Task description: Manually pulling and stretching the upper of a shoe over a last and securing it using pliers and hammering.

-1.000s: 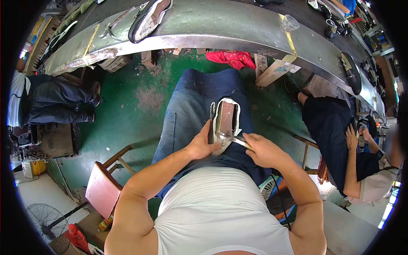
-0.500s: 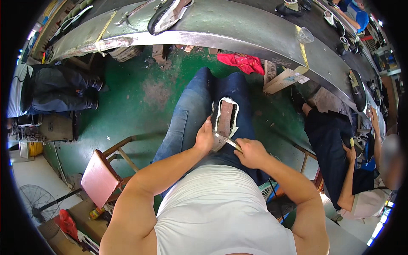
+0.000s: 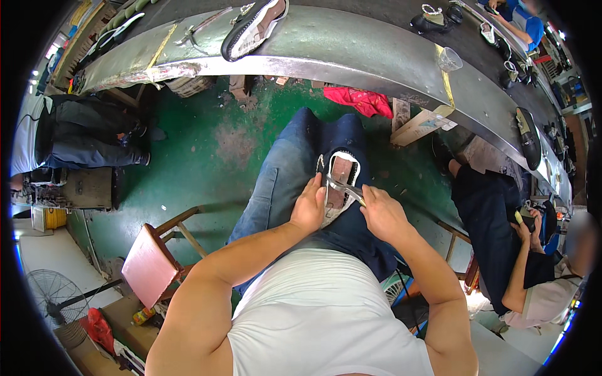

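A half-made shoe (image 3: pixel 339 170), its sole side up, lies on my thighs; the brownish insole shows inside a white rim of upper edge. My left hand (image 3: pixel 308 208) grips its left side, the thumb pointing up along the edge. In my right hand (image 3: pixel 383 212) are metal pincers (image 3: pixel 345 187), held by the handles. Their curved head reaches left across the shoe, close to my left thumb and the left rim. Whether the jaws are pinching the edge is too small to tell.
A metal-edged workbench (image 3: pixel 370 66) curves ahead, bearing another upturned shoe (image 3: pixel 257 28), a hammer (image 3: pixel 204 25) and a clear plastic cup (image 3: pixel 449 59). Red cloth (image 3: pixel 359 100) lies beneath it. A stool (image 3: pixel 149 266) stands left. Co-workers sit on both sides; the right one handles a shoe.
The pincers and my right hand have moved up along the shoe, from its near end to its middle. My left hand has shifted slightly right. The right co-worker's hands have come together.
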Demonstrator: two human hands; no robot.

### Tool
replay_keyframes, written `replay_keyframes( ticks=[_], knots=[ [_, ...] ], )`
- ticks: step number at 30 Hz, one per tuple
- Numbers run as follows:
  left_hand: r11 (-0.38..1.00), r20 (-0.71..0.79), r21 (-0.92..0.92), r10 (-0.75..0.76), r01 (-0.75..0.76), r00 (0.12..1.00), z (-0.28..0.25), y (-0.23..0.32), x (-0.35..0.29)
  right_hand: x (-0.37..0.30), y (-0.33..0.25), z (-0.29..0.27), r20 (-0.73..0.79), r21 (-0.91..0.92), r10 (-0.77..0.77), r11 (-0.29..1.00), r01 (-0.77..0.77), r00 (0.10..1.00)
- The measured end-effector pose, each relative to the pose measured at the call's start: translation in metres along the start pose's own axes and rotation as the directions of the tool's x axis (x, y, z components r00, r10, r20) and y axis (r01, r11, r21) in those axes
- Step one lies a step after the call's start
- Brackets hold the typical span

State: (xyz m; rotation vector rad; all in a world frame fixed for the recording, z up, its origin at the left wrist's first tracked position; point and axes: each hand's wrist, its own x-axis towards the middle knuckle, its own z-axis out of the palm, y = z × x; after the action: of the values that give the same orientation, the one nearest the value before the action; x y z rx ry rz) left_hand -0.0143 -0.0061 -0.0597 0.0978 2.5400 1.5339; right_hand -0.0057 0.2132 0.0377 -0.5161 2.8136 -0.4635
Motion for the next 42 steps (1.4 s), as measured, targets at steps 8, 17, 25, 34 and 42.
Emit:
replay_keyframes(
  ticks=[8,17,25,34,42],
  knots=[
    [0.947,0.397,0.255,0.083,-0.196,0.914,-0.022,0.028,-0.001,-0.010,0.047,0.026,0.103,0.098,0.212,0.970,-0.222,0.972],
    [0.935,0.556,0.288,0.012,-0.205,0.831,-0.030,0.032,0.026,0.013,0.035,0.000,0.105,0.513,0.186,0.831,-0.213,0.977],
    [0.934,0.685,0.329,-0.138,-0.136,0.715,-0.053,0.064,0.022,0.008,0.026,0.010,0.200,0.331,0.144,0.921,-0.205,0.969],
    [0.998,0.501,0.064,-0.043,0.012,0.865,-0.039,0.021,0.007,-0.010,0.005,0.011,0.264,0.322,0.098,0.929,-0.183,0.959],
    [0.985,0.563,0.118,0.038,-0.126,0.825,-0.043,0.017,0.019,-0.022,0.011,0.022,0.279,0.447,0.086,0.870,-0.209,0.956]
  ],
)
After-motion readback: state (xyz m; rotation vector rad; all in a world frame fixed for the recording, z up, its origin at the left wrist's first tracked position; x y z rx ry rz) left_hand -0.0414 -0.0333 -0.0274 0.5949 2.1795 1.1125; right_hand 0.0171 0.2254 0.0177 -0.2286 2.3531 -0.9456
